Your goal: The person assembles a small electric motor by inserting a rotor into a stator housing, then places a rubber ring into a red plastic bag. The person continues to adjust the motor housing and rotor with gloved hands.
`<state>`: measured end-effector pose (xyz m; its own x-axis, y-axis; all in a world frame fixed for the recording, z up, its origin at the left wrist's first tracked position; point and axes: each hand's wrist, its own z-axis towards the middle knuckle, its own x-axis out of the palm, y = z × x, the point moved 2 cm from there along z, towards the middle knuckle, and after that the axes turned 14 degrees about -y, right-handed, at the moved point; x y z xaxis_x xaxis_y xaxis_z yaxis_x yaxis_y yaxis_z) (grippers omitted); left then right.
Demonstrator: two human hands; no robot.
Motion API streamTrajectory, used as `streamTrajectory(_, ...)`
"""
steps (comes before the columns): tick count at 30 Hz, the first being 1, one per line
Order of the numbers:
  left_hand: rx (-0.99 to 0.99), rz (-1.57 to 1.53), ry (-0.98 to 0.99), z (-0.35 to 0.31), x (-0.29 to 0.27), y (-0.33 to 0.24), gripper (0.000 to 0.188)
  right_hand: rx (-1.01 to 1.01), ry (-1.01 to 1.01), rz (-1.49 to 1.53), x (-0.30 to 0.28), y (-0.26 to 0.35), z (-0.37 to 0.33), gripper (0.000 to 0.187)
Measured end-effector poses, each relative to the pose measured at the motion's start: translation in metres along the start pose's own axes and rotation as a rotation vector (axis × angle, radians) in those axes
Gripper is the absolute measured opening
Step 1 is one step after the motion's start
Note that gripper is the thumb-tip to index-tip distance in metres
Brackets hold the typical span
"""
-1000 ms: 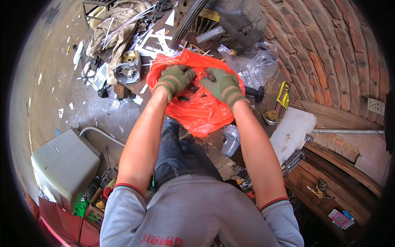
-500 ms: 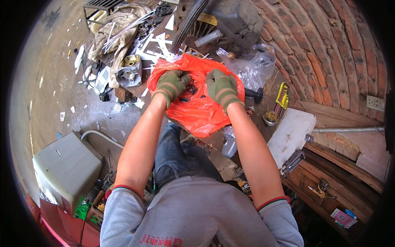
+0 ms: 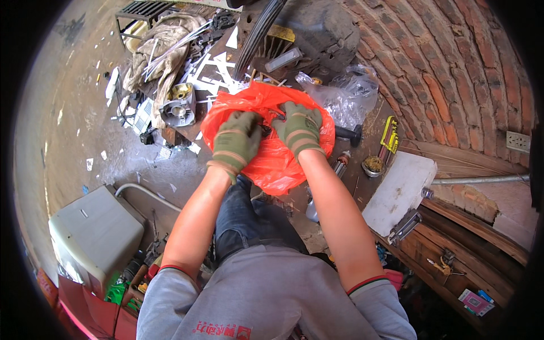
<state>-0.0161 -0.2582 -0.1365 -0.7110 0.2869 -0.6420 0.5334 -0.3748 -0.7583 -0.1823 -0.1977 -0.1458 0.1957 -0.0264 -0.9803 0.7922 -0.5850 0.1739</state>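
A thin red plastic bag [image 3: 277, 173] lies spread and crumpled, its mouth facing up, at the near edge of the cluttered work surface. Both hands wear green knit gloves with pale stripes. My left hand [image 3: 237, 139] is over the left side of the bag's opening, fingers curled inward beside a small dark part [image 3: 266, 131] in the bag. Opposite it, my right hand [image 3: 300, 126] bends its fingers down into the opening, close to the left one. The fingertips of both are partly hidden, so what they grip cannot be made out.
Clear plastic bags [image 3: 354, 93] and a black-handled tool [image 3: 350, 135] lie right of the red bag. A metal housing [image 3: 178, 105] and white scraps [image 3: 218, 71] are to its left. A small bowl [image 3: 373, 165] and white board [image 3: 399, 190] sit right, below the brick wall [image 3: 447, 73].
My hands have come closer together over the bag's opening. The left hand has dropped nearer to me and turned; the right has shifted left. The dark parts in the bag are now more covered.
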Motion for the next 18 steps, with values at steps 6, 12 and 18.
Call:
streamTrajectory(6, -0.046, 0.147, 0.056, 0.007, 0.032, 0.011, 0.038, -0.022, 0.035, 0.088, 0.009, -0.012, 0.008, 0.035)
streamTrajectory(12, -0.248, 0.148, 0.170, 0.017, 0.033, 0.021, 0.043, 0.151, -0.016, 0.534, 0.019, -0.040, 0.005, 0.031)
streamTrajectory(18, -0.303, -0.126, 0.106, 0.012, 0.028, 0.042, 0.028, 0.307, 0.103, 0.903, -0.003, -0.043, 0.006, 0.028)
